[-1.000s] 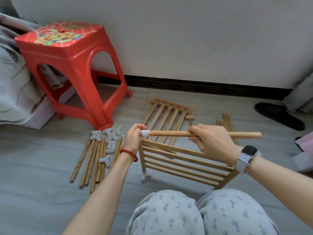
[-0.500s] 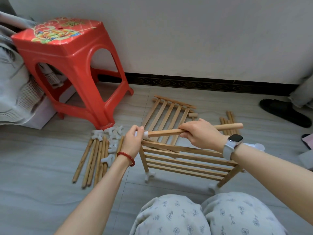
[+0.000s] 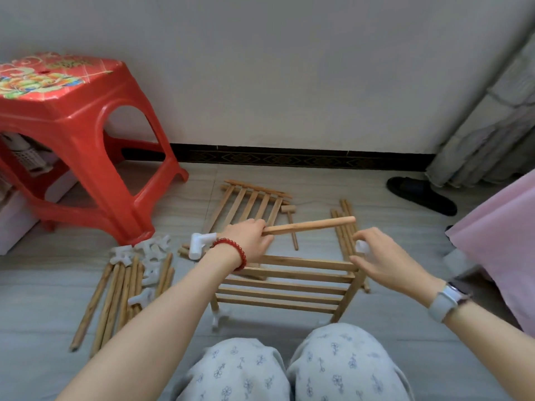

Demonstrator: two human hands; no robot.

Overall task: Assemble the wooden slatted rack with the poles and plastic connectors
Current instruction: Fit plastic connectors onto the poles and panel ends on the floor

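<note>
The left hand [image 3: 249, 237] grips the pole [image 3: 309, 225], a white connector [image 3: 199, 245] on its end behind the wrist, while the right hand [image 3: 385, 260] pinches another connector [image 3: 362, 246] just beyond the slatted shelf [image 3: 289, 280]; best line it up squarely with the free end before pushing.

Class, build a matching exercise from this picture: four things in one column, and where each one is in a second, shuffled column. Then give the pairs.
Things
1. pole with a white connector
2. small wooden mallet
3. black slipper
4. red stool

Places
A. by the curtain, far right
B. gripped in the left hand
C. far left, near the wall
D. on the floor beside the flat slatted panel

Pairs: 1-B, 2-D, 3-A, 4-C
</note>
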